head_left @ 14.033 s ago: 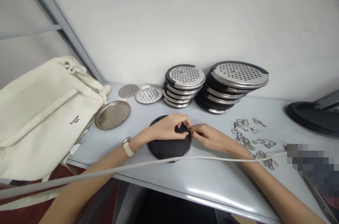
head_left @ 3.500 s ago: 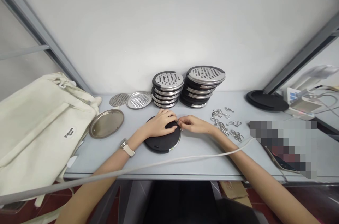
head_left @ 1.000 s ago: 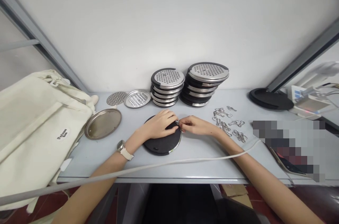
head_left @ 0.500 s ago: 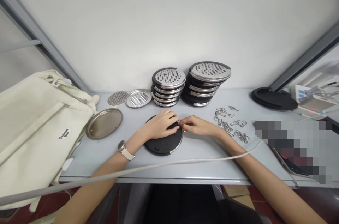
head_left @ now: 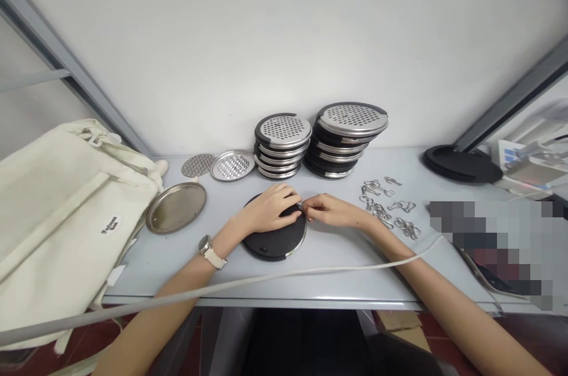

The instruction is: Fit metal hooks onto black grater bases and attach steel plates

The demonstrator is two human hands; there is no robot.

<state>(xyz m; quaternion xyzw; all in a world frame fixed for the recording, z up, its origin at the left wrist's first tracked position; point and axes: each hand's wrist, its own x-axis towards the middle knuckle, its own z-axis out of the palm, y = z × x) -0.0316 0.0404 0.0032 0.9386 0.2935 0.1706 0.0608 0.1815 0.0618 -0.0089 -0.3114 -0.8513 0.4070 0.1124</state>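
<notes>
A round black grater holder (head_left: 279, 240) with a silver edge lies flat on the grey table. My left hand (head_left: 273, 210) is laid over its far part, thumb and fingers curved around it and holding it down. At the right rim, my right hand (head_left: 326, 210) pinches a small metal clip (head_left: 299, 206) against the holder, close to the left fingertips. The fingers partly cover the clip, so its exact fit on the rim cannot be made out. Several loose metal clips (head_left: 377, 210) are scattered to the right of my right hand.
Two stacks of round graters (head_left: 283, 151) (head_left: 344, 142) stand by the wall. Perforated discs (head_left: 233, 166) and a plain metal disc (head_left: 176, 208) lie left. A cream bag (head_left: 66, 216) fills the left side. Black holders (head_left: 464, 166) sit right; a cable (head_left: 319, 270) crosses in front.
Both hands stay at the same spot on the black holder, with barely visible finger movement at the clip. The whole view has shifted very slightly.
</notes>
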